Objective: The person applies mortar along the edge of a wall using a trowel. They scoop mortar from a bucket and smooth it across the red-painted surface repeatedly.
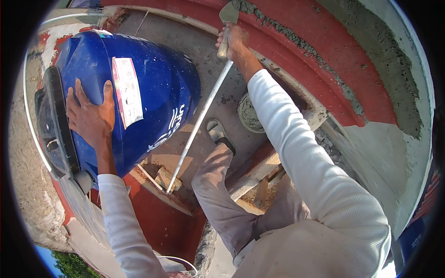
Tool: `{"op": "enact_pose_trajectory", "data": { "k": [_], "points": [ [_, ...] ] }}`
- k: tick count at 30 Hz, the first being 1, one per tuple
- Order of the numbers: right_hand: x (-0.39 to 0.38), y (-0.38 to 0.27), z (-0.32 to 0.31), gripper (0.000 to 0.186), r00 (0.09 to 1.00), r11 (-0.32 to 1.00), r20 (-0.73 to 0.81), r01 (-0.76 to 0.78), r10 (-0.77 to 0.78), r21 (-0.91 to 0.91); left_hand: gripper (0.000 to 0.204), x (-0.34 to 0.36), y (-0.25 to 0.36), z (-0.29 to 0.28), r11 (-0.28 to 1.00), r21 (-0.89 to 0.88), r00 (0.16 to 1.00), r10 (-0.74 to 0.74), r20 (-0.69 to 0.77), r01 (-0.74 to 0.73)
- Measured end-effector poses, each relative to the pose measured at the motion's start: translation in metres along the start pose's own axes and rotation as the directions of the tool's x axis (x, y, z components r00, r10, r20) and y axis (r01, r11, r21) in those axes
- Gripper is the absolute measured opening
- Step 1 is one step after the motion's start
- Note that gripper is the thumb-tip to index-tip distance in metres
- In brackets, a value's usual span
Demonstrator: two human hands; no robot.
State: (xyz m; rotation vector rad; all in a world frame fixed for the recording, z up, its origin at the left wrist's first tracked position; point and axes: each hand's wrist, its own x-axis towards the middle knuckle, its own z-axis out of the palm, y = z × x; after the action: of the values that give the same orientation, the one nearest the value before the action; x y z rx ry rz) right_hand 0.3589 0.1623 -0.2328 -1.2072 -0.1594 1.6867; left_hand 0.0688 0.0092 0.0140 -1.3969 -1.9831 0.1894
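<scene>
At left is a blue, rounded plastic tank [160, 78]; right of it, a long, white, straight pipe [202, 119]; farther right, a round bucket [239, 112] of grey mortar [251, 115] (1 grey-sandalled foot [216, 131] between pipe and bucket).

White lettering [165, 132], label [127, 91] on blue tank [160, 83]

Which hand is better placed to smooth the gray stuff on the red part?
Probably the right hand: it grips the trowel, whose blade is near the mortar strip on the red-painted surface. The left hand holds no tool and rests on the blue tank.
</scene>
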Motion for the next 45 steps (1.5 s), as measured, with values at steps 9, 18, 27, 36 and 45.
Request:
{"op": "enact_pose_trajectory", "data": {
  "k": [9,18,27,36,45],
  "points": [
    [-0.056,-0.023,-0.099,0.026,0.997,0.996,-0.062,-0.033,0.038,0.084,0.087,0.002,0.004,0.003,0.999,0.038,1.000,0.016,-0.018,-0.016],
    [-0.119,-0.046,-0.185,0.026,0.988,0.990,-0.150,-0.028,0.049,0.141,0.086,0.005,0.001,0.007,0.995,0.099,1.000,0.006,-0.011,-0.005],
    [-0.174,-0.068,-0.262,0.030,0.951,0.994,-0.308,0.011,0.023,0.109,0.087,0.005,0.002,0.007,0.993,0.113,1.000,0.018,-0.017,-0.016],
    [-0.230,-0.076,-0.371,0.028,0.889,0.985,-0.434,0.089,-0.144,-0.145,0.087,0.006,0.002,0.009,0.993,0.112,0.999,0.028,-0.026,-0.025],
    [-0.275,-0.070,-0.452,0.029,0.788,0.949,-0.568,0.067,-0.240,-0.308,0.089,0.007,-0.002,0.013,0.992,0.123,1.000,0.019,-0.021,-0.017]
  ]
}}
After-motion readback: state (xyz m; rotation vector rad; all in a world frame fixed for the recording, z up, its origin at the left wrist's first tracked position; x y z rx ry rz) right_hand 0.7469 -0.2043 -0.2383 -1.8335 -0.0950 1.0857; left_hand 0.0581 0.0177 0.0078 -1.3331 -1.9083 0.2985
